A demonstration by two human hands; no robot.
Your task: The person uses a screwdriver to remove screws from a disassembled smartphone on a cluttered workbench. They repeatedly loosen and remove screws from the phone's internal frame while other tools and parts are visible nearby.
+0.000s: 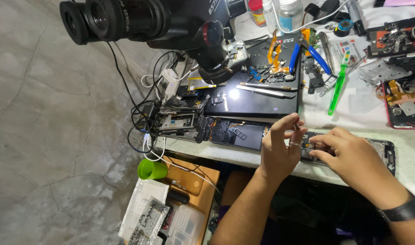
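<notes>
On the pale bench, right hand (348, 152) fingers press an opened phone (384, 149); left hand (280, 145) pinches a tiny part.

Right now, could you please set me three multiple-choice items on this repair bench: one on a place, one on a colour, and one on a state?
1. Where does the green cup stand?
A. on the white bench top
B. below the bench edge, beside a wooden board
C. on the black mat

2. What colour is the toothbrush on the bench?
A. green
B. red
C. white

3. What is the left hand doing?
A. lying flat on the bench
B. gripping the microscope
C. raised, pinching a small part in its fingertips

Answers: 1 B, since the cup sits lower than the bench by the wooden board. 2 A, its handle is bright green. 3 C, thumb and fingers meet on a tiny piece above the opened phone, which the right hand touches.
</notes>
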